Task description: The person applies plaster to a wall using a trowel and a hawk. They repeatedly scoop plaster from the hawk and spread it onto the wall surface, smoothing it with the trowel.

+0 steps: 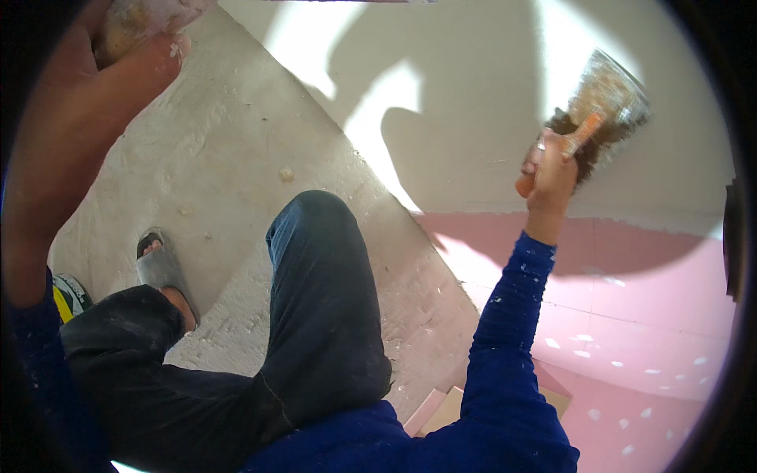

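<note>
My right hand (546,173) is closed round the orange handle of a plastering trowel (611,91). The broad metal blade is crusted with brown and grey residue and lies over or against the grey-coated part of the wall (465,118); contact cannot be made out. Up at the left edge, close to the camera, my left hand (102,102) is wrapped round a pale, crusted object (146,24). Its kind cannot be told, because the frame cuts it off. Light specks dot the thumb and my blue sleeves.
Below the grey coating, pink wallboard (631,315) shows, dotted with white patches. Stained concrete floor (229,118) meets the wall along a slanting edge. Board offcuts (441,410) rest by my right elbow. A yellow-and-dark object (69,296) stands near my sandalled foot (162,264).
</note>
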A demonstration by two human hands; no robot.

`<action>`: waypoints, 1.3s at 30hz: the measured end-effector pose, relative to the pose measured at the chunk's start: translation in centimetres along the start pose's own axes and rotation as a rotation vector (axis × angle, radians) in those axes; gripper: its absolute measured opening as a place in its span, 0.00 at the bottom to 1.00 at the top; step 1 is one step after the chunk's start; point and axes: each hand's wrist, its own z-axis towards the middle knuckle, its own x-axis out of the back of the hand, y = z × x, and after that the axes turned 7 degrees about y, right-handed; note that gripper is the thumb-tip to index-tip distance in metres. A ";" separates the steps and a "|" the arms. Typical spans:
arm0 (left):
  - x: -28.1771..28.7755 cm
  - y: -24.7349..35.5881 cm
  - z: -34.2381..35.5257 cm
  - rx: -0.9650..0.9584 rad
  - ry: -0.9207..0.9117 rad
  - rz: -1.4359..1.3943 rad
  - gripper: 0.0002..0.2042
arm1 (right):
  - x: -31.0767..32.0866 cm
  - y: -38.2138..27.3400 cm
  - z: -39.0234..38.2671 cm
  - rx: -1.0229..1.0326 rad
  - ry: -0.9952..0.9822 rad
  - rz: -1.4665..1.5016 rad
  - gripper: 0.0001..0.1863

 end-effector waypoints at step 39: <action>1.8 0.6 0.3 -0.252 0.009 -0.199 0.19 | -10.4 10.9 -3.4 0.299 0.007 -0.743 0.19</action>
